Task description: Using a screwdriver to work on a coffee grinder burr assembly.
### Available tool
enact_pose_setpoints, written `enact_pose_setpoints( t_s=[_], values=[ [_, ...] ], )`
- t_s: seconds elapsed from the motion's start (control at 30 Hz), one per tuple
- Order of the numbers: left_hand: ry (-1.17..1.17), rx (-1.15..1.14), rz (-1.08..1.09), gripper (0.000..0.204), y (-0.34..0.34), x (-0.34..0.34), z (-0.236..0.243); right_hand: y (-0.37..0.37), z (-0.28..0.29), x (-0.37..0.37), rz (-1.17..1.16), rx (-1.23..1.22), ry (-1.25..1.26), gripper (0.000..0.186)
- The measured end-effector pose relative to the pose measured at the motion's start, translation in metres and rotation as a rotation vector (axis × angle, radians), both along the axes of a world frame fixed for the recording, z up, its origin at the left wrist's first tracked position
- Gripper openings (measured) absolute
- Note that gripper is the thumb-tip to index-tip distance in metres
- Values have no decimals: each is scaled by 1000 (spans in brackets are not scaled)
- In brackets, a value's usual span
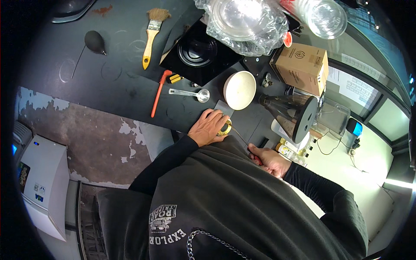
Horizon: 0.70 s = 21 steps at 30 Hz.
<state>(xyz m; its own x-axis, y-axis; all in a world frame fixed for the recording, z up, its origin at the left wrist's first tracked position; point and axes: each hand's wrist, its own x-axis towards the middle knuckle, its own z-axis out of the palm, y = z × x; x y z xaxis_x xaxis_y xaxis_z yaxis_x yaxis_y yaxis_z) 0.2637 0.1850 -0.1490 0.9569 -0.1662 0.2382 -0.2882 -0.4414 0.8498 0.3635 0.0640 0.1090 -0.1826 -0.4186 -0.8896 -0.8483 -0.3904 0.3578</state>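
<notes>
At the counter's near edge, my left hand (209, 128) is closed round a small gold ring-shaped part (225, 127) with a dark middle. My right hand (269, 159) grips a screwdriver (258, 160) by its red handle. Its thin metal shaft slants up to the left, and the tip is at or beside the gold part; whether it touches cannot be told. Just beyond my hands stands a cream bowl (240, 90). A metal scoop (202, 95) lies farther left, with a red-orange brush-like tool (159, 96) beyond it.
A wooden-handled brush (149, 45) and a black rubber blower (94, 42) lie on the dark counter (117, 89). Farther back are a black machine (216, 63), bagged plastic lids (240, 21) and a cardboard box (300, 67). A dark translucent hopper (290, 113) and bottles (288, 151) stand at right.
</notes>
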Motion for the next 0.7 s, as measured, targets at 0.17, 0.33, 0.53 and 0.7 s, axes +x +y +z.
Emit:
enact_pose_setpoints(
  t_s=[0.17, 0.33, 0.53, 0.7],
  values=[
    [27, 50, -13, 73, -1, 3, 2, -12, -9, -10, 449, -19, -104, 56],
    [63, 58, -15, 75, -1, 2, 3, 8, 3, 10, 702, 31, -16, 71],
    [47, 53, 23, 74, -5, 1, -1, 5, -2, 14, 889, 44, 58, 77],
    [8, 63, 63, 70, -5, -1, -2, 10, -3, 14, 1047, 43, 24, 79]
  ],
)
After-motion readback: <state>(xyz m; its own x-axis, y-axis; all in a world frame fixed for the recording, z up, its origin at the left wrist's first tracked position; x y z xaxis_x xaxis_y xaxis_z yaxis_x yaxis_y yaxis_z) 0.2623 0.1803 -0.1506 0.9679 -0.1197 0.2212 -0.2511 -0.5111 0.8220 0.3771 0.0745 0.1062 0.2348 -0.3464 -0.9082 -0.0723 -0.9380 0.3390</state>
